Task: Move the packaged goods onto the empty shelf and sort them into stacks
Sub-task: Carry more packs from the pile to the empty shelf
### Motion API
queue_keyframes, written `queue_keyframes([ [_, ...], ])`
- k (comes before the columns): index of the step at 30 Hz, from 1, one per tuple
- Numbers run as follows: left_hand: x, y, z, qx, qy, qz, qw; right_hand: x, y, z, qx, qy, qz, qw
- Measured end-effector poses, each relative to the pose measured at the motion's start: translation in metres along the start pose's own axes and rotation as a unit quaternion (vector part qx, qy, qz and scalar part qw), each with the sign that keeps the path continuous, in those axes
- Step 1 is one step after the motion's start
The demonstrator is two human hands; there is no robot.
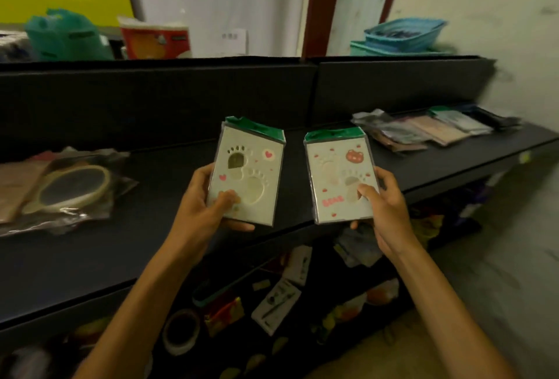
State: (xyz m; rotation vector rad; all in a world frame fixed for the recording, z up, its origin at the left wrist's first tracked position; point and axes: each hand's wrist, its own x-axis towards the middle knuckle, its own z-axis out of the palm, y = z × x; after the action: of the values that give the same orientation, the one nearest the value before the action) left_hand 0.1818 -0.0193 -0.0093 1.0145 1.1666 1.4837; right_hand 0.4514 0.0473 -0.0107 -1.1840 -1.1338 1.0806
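Two flat paw-print packs, each a pale card in a clear sleeve with a green header strip, are held side by side above the front half of the black shelf [151, 185]. Left pack [249, 171] carries paw cut-outs and pink hearts; right pack [340, 177] carries paw cut-outs, a brown bear face and red lettering. Both stand nearly upright with the long axis running away from the person, green strip at the far end; left pack leans slightly rightward at the top, right pack slightly leftward. Left hand [201, 200] is closed on the lower left edge of its pack, thumb on the face, fingers behind. Right hand [382, 197] is closed on the lower right edge of its pack, thumb on the face near the lower cut-out. The packs are apart, a narrow gap between them. Bare shelf surface lies directly beneath and beyond both packs, so neither hand has an advantage for setting down there. To the left on the shelf: a bagged oval mirror [71, 189] on other flat wrapped goods. To the far right: a loose spread of flat sleeved packs [429, 130], some with green strips, nearer the right hand. Judgement: these two match in kind, likely one stack; a right-side placement favours the right hand. Unsorted goods [278, 300] lie on the level below.
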Motion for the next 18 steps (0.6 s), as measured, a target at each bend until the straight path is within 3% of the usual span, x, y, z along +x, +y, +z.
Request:
queue_keyframes([
  [10, 0.027, -0.039, 0.190, 0.008, -0.070, 0.034, 0.997, 0.032, 0.006, -0.198, -0.014, 0.096, -0.006, 0.995],
  [18, 0.059, -0.059, 0.294, 0.001, -0.129, 0.022, 0.991, 0.064, 0.007, -0.288, -0.017, 0.153, -0.014, 0.988],
])
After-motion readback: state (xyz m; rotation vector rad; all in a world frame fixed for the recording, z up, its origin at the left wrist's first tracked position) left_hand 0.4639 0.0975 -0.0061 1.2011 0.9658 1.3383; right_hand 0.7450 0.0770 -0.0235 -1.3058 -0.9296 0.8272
